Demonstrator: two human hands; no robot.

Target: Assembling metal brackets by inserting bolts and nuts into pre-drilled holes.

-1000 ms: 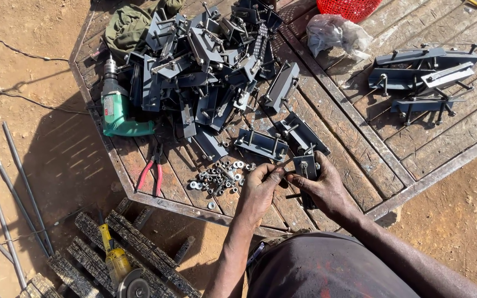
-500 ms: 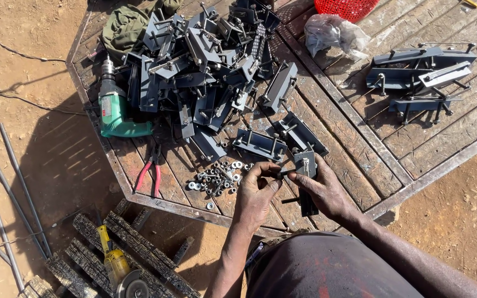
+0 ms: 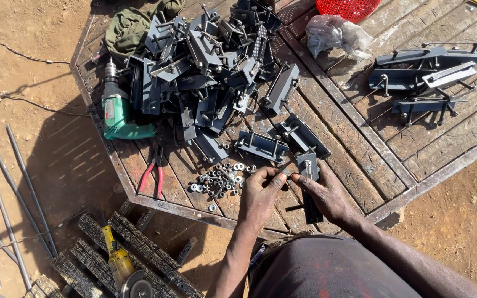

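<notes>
- Head view, looking down on a weathered wooden platform (image 3: 360,165) set on bare dirt.
- Left hand (image 3: 260,196): fingertips pinched together on something small at the lower end of a dark grey metal bracket (image 3: 308,185); the small part is too tiny to identify.
- Right hand (image 3: 327,196): wrapped around that bracket from the right, thumb on its face. The bracket lies near the platform's front edge, lower end sticking out below the hand.
- Loose heap of nuts and washers (image 3: 219,179) just left of the left hand.
- Red-handled pliers (image 3: 153,176) further left, near the platform edge.
- Green electric drill (image 3: 118,113) at the left side, touching the big pile of brackets (image 3: 205,66).
- Two single brackets (image 3: 282,144) lie just above the hands, clear of the pile.
- Separate small stack of assembled brackets (image 3: 423,74) at upper right, well apart.
- Crumpled plastic bag (image 3: 335,34) and red basket (image 3: 349,8) at top.
- Olive cloth (image 3: 131,27) at top left, behind the pile.
- On the ground, left: thin metal rods (image 3: 12,193); a yellow angle grinder (image 3: 122,267) on dark ribbed blocks.
</notes>
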